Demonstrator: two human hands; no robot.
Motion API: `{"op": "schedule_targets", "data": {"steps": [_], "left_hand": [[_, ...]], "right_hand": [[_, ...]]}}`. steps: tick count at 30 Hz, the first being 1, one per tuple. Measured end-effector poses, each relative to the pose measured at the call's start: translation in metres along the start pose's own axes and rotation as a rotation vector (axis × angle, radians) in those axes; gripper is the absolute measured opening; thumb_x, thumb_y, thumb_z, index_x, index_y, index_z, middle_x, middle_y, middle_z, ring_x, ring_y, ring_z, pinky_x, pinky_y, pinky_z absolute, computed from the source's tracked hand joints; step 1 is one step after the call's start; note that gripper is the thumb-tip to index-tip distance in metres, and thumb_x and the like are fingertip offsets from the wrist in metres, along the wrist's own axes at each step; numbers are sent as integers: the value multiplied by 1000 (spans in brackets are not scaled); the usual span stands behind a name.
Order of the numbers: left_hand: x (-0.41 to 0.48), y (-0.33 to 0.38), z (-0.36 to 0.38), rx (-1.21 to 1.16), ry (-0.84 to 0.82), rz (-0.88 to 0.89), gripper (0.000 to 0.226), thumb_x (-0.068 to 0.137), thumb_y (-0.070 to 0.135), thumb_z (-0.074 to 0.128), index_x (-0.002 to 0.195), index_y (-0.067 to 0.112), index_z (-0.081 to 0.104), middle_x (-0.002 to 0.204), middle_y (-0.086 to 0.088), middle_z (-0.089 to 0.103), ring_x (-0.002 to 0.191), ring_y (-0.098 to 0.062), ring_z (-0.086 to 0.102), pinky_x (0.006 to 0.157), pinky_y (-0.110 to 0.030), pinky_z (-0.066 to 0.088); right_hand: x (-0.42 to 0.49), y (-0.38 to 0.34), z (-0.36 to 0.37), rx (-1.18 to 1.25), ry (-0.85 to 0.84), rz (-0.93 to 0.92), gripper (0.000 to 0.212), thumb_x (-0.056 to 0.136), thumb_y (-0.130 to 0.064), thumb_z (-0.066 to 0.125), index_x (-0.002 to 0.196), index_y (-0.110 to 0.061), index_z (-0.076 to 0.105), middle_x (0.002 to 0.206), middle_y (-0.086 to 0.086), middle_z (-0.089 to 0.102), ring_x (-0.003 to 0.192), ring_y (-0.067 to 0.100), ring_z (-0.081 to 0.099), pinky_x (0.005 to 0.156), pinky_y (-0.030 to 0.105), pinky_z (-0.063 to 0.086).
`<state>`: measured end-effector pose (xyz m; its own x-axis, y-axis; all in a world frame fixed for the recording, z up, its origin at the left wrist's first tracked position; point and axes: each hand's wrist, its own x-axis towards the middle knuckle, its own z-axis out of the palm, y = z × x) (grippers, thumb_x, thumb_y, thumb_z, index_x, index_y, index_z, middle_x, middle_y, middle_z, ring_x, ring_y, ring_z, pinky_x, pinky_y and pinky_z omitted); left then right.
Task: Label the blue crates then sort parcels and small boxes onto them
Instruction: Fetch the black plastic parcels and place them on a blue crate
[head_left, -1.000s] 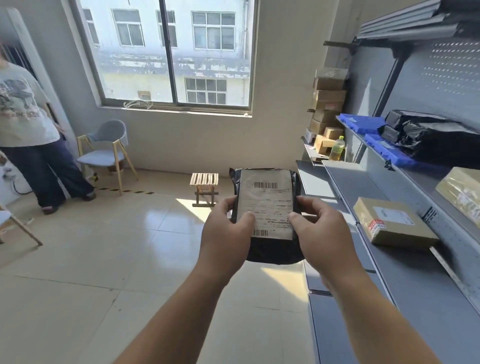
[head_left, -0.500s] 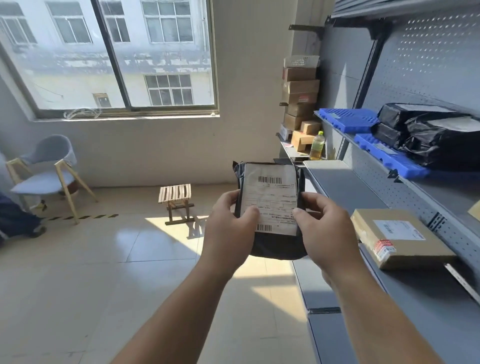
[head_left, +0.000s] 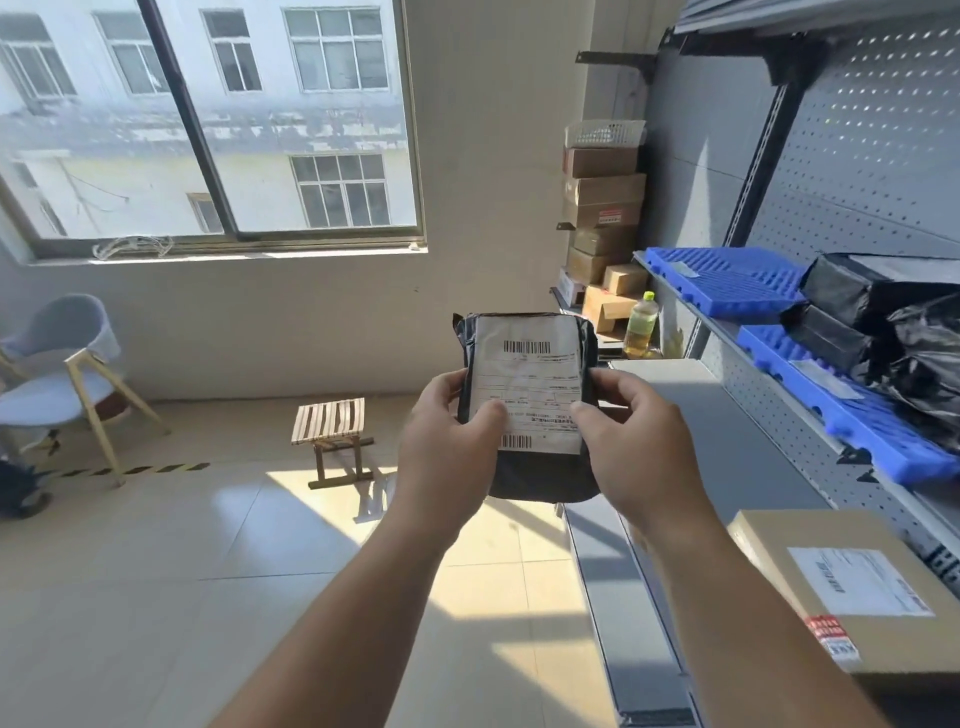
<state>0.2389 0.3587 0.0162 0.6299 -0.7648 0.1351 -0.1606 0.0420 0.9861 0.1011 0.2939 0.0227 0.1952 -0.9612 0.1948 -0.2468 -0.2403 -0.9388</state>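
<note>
I hold a black plastic parcel (head_left: 535, 374) with a white barcode label upright in front of me. My left hand (head_left: 447, 441) grips its left edge, thumb on the label. My right hand (head_left: 636, 447) grips its right edge the same way. To the right, two blue crates lie flat on the upper shelf: the far blue crate (head_left: 727, 283) is bare apart from a small label, and the near blue crate (head_left: 852, 410) carries several black parcels (head_left: 893, 317). A cardboard box (head_left: 857, 587) with a white label rests on the lower grey shelf (head_left: 727, 457).
Stacked cardboard boxes (head_left: 605, 208) topped by a white basket stand in the far corner, with a yellow bottle (head_left: 641, 325) beside them. A small wooden stool (head_left: 332, 434) and a grey chair (head_left: 57, 364) stand on the tiled floor under the window.
My view has swung right toward the shelves; the person at the left has left the frame. Both hands keep the same grip on the parcel, raised slightly.
</note>
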Motion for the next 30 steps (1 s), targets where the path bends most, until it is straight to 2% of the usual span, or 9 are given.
{"op": "schedule_targets", "data": {"steps": [3, 7, 12, 14, 17, 21, 25, 28, 30], "left_hand": [[42, -4, 15, 2, -29, 9, 34, 94, 18, 62, 127, 23, 59, 110, 13, 67, 100, -7, 68, 75, -27, 62], [102, -7, 42, -12, -126, 27, 27, 96, 16, 61, 122, 25, 58, 109, 12, 67, 97, -6, 67, 66, -19, 59], [180, 1, 86, 49, -252, 102, 27, 94, 21, 62, 118, 32, 59, 107, 19, 64, 98, -3, 66, 81, -32, 62], [209, 4, 106, 55, -307, 126, 27, 93, 21, 61, 114, 36, 58, 107, 19, 65, 95, -1, 66, 79, -27, 60], [239, 8, 133, 52, -416, 155, 31, 93, 20, 60, 120, 35, 57, 103, 24, 65, 90, 3, 66, 69, -16, 55], [258, 15, 174, 64, -550, 193, 37, 95, 23, 58, 131, 31, 57, 115, 16, 67, 97, -3, 66, 76, -23, 58], [260, 23, 223, 43, -664, 233, 27, 96, 25, 58, 121, 34, 55, 101, 27, 61, 85, 12, 63, 64, -9, 51], [260, 34, 263, 48, -713, 273, 43, 94, 30, 59, 137, 28, 56, 122, 16, 65, 107, -5, 64, 88, -29, 56], [257, 45, 289, 36, -745, 298, 46, 94, 29, 58, 140, 26, 56, 128, 14, 64, 113, -7, 61, 95, -30, 52]], "right_hand": [[37, 7, 7, 4, 31, 4, 21, 95, -21, 62, 109, -36, 62, 104, -13, 71, 96, 10, 68, 80, 39, 63], [88, 13, 12, -24, 97, 4, 22, 97, -22, 62, 112, -37, 59, 105, -13, 71, 93, 8, 69, 72, 30, 64], [154, 13, 9, -93, 265, 18, 23, 96, -22, 63, 113, -37, 60, 100, -16, 70, 88, 2, 68, 63, 18, 58], [177, 12, 5, -118, 350, 26, 23, 94, -21, 64, 109, -38, 59, 98, -19, 69, 87, -1, 66, 65, 17, 56], [201, 15, -1, -138, 464, 55, 25, 92, -22, 65, 110, -40, 60, 99, -18, 70, 89, -1, 66, 73, 25, 58], [217, 22, -23, -183, 581, 76, 27, 92, -20, 66, 109, -39, 60, 98, -23, 67, 88, -11, 63, 65, 9, 51], [227, 27, -57, -252, 711, 112, 29, 91, -20, 65, 118, -32, 66, 103, -18, 71, 94, 1, 65, 73, 17, 51], [233, 29, -85, -295, 779, 102, 35, 91, -21, 65, 125, -28, 65, 106, -15, 71, 97, 3, 65, 86, 26, 53], [236, 28, -107, -316, 803, 101, 38, 91, -22, 65, 129, -27, 63, 109, -15, 70, 100, 5, 65, 88, 28, 51]]}}
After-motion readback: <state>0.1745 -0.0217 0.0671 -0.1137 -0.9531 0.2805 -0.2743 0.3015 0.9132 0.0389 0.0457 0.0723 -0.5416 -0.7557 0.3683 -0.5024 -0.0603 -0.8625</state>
